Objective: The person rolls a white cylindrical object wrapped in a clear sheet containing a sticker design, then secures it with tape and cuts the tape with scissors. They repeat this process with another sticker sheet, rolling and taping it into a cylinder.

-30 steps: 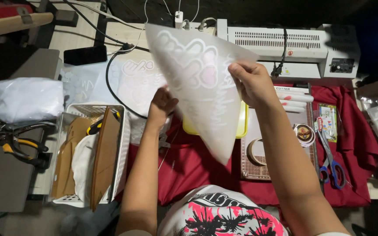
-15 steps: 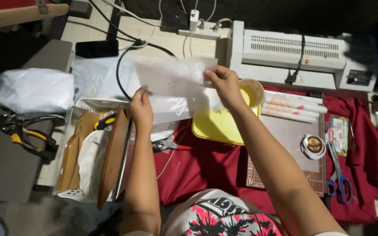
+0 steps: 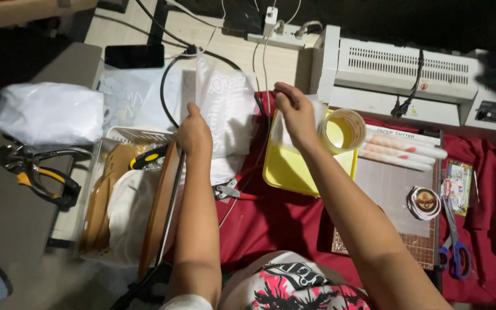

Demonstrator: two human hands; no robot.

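Note:
I hold a translucent sheet [image 3: 225,109] with a white printed design low over the table, just behind a white wire basket [image 3: 123,135]. My left hand [image 3: 193,135] grips the sheet's left edge. My right hand [image 3: 294,112] pinches its right side, above a yellow tray [image 3: 285,172]. A roll of clear tape [image 3: 344,131] lies right beside my right hand. Red-handled cutters [image 3: 232,189] lie on the red cloth [image 3: 276,221] between my forearms.
A white laminator [image 3: 409,80] stands at the back right, a paper cutter board [image 3: 394,189] and blue scissors [image 3: 453,244] in front of it. Pliers [image 3: 38,175] and a white bag [image 3: 47,112] lie at left. Cables and a power strip [image 3: 276,34] run along the back.
The sheet was held up in front of me; both hands have brought it down and to the left, so it now hangs low over the table.

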